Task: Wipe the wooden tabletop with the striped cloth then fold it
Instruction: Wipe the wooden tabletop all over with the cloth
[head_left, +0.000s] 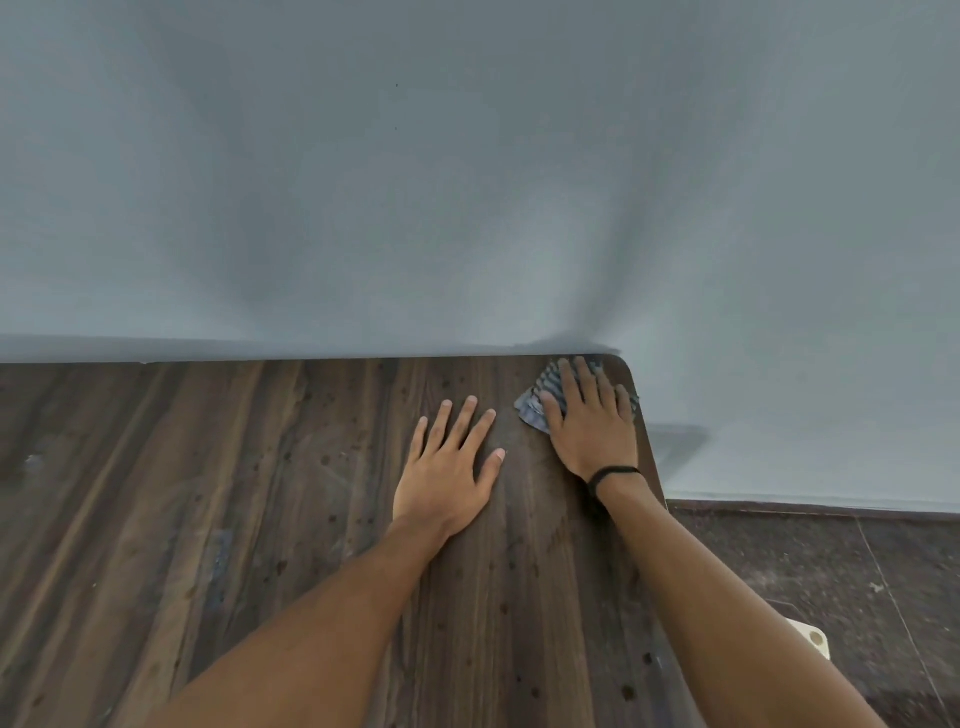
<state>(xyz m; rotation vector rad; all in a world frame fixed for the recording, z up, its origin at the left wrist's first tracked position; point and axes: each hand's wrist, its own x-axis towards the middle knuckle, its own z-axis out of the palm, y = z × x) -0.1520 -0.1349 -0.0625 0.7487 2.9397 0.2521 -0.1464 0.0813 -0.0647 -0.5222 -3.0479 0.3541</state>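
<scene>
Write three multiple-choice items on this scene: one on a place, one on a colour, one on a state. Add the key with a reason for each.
1. Where does the striped cloth lie?
A. At the far right corner of the tabletop
B. In the middle of the tabletop
C. In a bucket

2. What colour is the band on the right wrist?
A. Red
B. Black
C. White

3. How is the left hand?
A. Gripping the cloth
B. Raised in a fist
C. Flat and spread on the tabletop

Key: 1 A, the cloth sits under the right hand beside the rounded corner; 2 B, a black loop circles that wrist; 3 C, its palm lies on bare tabletop, apart from the cloth.
</scene>
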